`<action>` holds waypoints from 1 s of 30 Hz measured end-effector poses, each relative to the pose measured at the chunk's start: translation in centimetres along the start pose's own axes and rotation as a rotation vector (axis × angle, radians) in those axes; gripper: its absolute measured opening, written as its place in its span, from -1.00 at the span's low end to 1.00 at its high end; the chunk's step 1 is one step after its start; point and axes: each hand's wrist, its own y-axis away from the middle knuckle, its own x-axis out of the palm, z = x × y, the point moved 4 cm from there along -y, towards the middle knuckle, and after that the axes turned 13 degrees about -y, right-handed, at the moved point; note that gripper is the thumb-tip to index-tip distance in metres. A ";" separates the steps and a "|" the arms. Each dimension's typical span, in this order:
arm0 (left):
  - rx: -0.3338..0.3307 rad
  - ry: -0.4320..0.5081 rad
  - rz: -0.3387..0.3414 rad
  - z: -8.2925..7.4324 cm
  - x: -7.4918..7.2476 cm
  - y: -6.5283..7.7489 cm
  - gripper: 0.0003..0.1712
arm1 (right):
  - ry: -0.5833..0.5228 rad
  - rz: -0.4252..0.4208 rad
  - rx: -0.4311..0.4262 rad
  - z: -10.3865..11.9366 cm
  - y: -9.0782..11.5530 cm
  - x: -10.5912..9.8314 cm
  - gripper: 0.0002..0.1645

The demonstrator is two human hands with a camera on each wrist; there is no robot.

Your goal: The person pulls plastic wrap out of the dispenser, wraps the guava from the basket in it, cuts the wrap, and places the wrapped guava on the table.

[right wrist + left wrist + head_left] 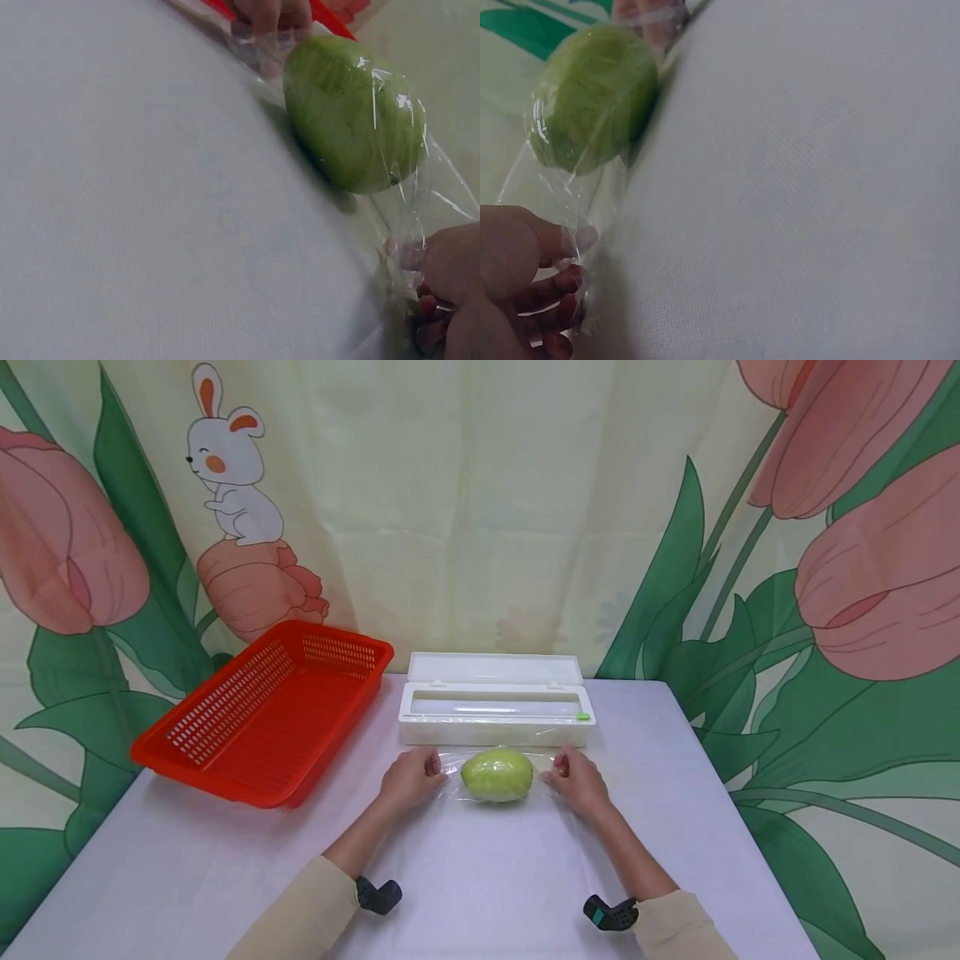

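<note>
A green oval fruit (497, 774), shaped like a mango, lies on the table in front of the white box, covered by clear cling film (453, 783). On its left side my left hand (412, 777) pinches one end of the film between thumb and fingers. My right hand (581, 782) pinches the opposite end on the right. In the left wrist view the film runs in creases from the fruit (596, 97) to the left fingertips. In the right wrist view it stretches shiny and wrinkled over the fruit (349, 112) toward the right thumb.
Just behind the fruit stands a white cling film dispenser box (495, 732), its lid raised, a roll inside and a small green piece at its right end. A red plastic basket (277, 739) sits at the left. The white-covered table (487, 885) meets a printed curtain (465, 527) at the back.
</note>
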 end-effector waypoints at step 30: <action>0.033 -0.034 -0.037 1.4 -1.0 0.3 -0.85 | 0.026 -0.018 -0.070 -0.9 0.5 -1.8 -0.85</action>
